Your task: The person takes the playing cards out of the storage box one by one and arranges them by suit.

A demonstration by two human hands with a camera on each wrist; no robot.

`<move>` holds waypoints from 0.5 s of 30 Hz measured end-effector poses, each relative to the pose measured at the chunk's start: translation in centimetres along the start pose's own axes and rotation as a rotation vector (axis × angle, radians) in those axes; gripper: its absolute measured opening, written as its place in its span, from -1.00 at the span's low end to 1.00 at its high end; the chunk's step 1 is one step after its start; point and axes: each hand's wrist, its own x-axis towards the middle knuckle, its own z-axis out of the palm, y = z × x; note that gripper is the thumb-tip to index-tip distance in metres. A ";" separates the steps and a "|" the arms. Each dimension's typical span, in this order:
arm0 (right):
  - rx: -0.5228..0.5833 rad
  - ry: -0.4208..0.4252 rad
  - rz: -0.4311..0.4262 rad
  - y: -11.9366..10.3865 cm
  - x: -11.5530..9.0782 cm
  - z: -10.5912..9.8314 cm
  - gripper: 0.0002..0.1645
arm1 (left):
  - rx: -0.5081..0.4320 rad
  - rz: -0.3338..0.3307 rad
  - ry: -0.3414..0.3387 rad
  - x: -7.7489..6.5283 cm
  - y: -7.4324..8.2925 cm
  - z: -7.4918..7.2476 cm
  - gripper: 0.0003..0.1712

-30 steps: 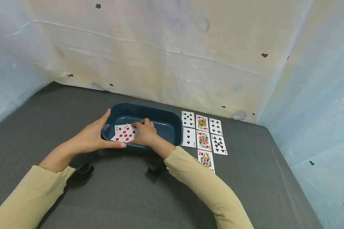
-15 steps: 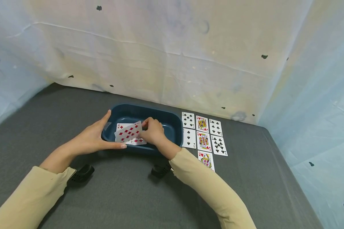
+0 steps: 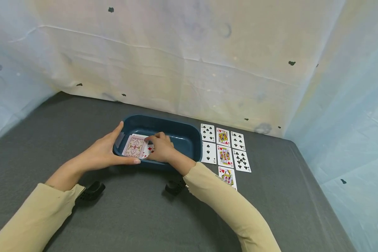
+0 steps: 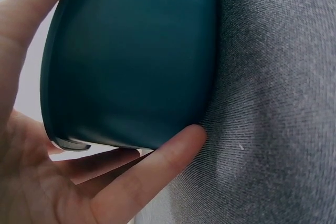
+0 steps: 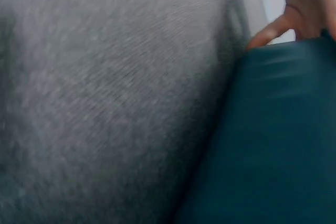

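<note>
A dark blue plastic tub (image 3: 182,155) stands on the grey cloth. My left hand (image 3: 102,150) grips its left end, thumb along the near side and fingers round the end; in the left wrist view its fingers curl about the tub wall (image 4: 131,61). Inside, at the left, lies a patterned playing card back (image 3: 134,146), with white card edges showing beneath it. My right hand (image 3: 162,148) reaches into the tub and pinches at the cards' right side. A red diamond card (image 3: 148,149) shows face up under its fingers, partly hidden.
Right of the tub, several face-up cards lie in columns: spades (image 3: 209,152), heart court cards (image 3: 225,156) and clubs (image 3: 241,161). The lowest, a queen of hearts (image 3: 227,176), is partly behind the right sleeve. A pale curtain (image 3: 182,70) hangs behind the table.
The right hand has lifted a many-pipped diamond card, moved right, then back left. A patterned card back now shows where diamond faces were. The left hand stays on the tub.
</note>
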 end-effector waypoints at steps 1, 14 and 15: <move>-0.051 -0.009 -0.007 -0.1 0.0 0.1 -0.17 | -0.003 0.000 -0.001 0.0 0.0 0.0 0.52; -0.298 0.010 -0.137 -1.0 0.1 0.0 -0.37 | -0.023 0.010 0.002 -0.2 -0.2 0.0 0.52; -0.303 0.024 -0.161 -1.0 0.1 0.0 -0.40 | -0.026 0.011 0.002 -0.2 -0.2 -0.1 0.52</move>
